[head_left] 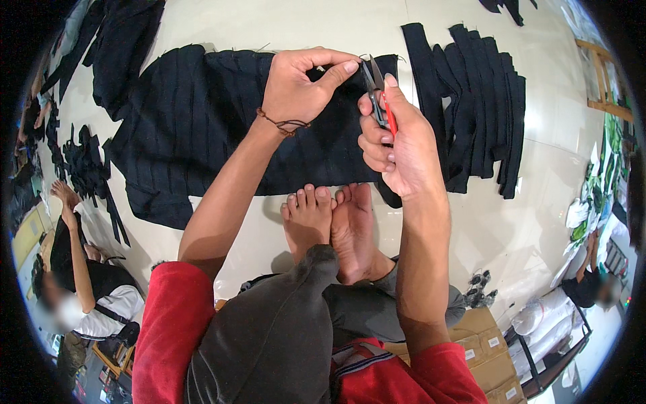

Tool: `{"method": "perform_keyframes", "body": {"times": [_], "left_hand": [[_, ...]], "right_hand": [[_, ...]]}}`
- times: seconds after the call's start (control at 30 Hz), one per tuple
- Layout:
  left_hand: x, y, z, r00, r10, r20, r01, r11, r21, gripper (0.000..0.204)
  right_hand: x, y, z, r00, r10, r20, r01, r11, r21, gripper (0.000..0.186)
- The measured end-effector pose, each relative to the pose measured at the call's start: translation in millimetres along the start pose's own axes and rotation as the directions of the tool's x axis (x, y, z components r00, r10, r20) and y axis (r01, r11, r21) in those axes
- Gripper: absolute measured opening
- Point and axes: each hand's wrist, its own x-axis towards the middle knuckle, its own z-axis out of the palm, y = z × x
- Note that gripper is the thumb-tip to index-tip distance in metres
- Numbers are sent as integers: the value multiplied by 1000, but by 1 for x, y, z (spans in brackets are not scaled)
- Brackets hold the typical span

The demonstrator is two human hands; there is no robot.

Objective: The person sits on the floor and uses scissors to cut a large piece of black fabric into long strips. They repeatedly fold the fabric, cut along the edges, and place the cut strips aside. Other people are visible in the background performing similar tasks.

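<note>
Near the far edge of a dark fabric piece (168,135) spread on the pale floor, my left hand (299,84) pinches thumb and forefinger together; what they hold is too small to make out. My right hand (397,141) is closed around scissors (377,81) with red and dark handles. Their blades point away from me, beside my left fingertips and over the fabric's edge. My bare feet (306,219) lie between my forearms, against the near edge of the fabric.
Stacked dark strips (478,114) lie right, a heap of scraps (87,161) left. A co-worker in white and black (108,303) sits at left; another person (582,289) works at far right near green-and-white pieces (585,195). Cardboard boxes (488,370) stand at lower right, a wooden frame (599,74) upper right.
</note>
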Motion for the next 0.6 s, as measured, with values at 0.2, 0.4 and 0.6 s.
{"method": "perform_keyframes", "body": {"times": [0.2, 0.4, 0.6], "left_hand": [[6, -2, -4, 999, 12, 31, -14, 998, 66, 11], [8, -4, -2, 998, 65, 11, -66, 997, 46, 11], [8, -6, -3, 999, 52, 13, -52, 998, 38, 11]], "right_hand": [[13, 5, 2, 998, -56, -9, 56, 998, -42, 45], [5, 6, -4, 980, -191, 56, 179, 969, 170, 50], [-32, 17, -71, 932, -352, -88, 360, 867, 343, 51]]}}
